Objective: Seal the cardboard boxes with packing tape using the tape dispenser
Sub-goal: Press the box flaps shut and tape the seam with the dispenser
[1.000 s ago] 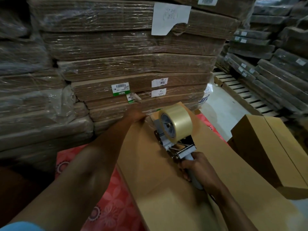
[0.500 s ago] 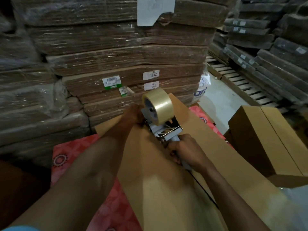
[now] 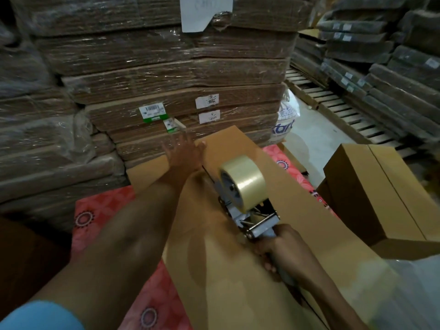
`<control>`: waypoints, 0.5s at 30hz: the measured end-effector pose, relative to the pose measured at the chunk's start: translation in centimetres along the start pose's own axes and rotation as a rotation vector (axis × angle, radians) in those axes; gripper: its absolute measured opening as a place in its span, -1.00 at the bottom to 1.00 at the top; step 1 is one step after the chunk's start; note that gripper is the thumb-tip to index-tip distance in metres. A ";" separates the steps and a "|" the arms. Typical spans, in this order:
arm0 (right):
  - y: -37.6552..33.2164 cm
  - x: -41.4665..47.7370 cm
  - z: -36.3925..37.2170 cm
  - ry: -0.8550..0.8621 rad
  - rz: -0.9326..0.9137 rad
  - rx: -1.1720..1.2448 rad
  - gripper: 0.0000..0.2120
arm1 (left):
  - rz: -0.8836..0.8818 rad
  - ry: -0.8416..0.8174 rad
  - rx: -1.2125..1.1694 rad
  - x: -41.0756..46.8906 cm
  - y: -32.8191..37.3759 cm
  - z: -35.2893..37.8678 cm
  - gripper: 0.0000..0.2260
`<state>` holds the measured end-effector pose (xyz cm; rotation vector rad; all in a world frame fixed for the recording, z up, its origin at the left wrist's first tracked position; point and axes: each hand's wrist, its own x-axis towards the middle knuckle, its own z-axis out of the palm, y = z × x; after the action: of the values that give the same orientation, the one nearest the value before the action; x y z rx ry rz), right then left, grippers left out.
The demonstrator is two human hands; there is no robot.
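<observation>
Head view: right hand, wrapped round the tape dispenser, now runs it nearer along the cardboard box, left hand pinning the far end flat-fingered, so sealing is underway

i see a long brown cardboard box lying flat, running away from me, a dark seam line along its top. the tape dispenser sits on that seam, its roll of clear tape standing upright. a second box lies just right.
</observation>
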<state>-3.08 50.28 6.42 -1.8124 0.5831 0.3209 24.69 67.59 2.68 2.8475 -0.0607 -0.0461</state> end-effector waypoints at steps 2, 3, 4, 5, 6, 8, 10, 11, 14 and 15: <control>-0.1 -0.1 0.1 -0.002 -0.007 0.042 -0.94 | -0.015 0.002 -0.058 -2.7 1.1 1.2 -0.28; -0.2 -0.2 0.1 -0.010 -0.016 0.049 -0.93 | 0.000 -0.032 -0.041 -3.8 1.3 1.9 -0.26; -0.1 -0.2 0.2 -0.018 -0.028 0.042 -0.89 | 0.017 -0.063 0.008 -4.6 1.3 2.4 -0.25; -0.1 0.0 0.3 -0.023 -0.039 0.025 -0.85 | 0.029 -0.078 0.061 -4.8 1.3 2.8 -0.25; -0.1 0.3 0.4 -0.020 -0.044 0.008 -0.82 | 0.035 -0.086 0.091 -4.7 1.1 2.9 -0.25; -0.4 1.2 1.0 -0.012 -0.064 -0.020 -0.79 | 0.038 -0.109 0.125 -3.6 0.7 2.5 -0.27; -1.3 2.4 1.6 -0.005 -0.091 -0.076 -0.80 | 0.041 -0.113 0.160 -2.0 0.2 1.9 -0.28; -1.8 2.9 1.9 -0.002 -0.104 -0.101 -0.80 | 0.035 -0.127 0.173 -1.3 -0.1 1.5 -0.28; -3.4 4.2 2.5 0.013 -0.148 -0.140 -0.80 | 0.022 -0.146 0.192 0.5 -1.2 0.8 -0.25; -3.7 4.4 2.5 0.016 -0.158 -0.165 -0.79 | 0.021 -0.153 0.192 0.8 -1.4 0.8 -0.24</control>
<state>2.78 52.52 6.46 -2.0086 0.4313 0.2534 25.54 68.70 1.48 3.0297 -0.1335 -0.2675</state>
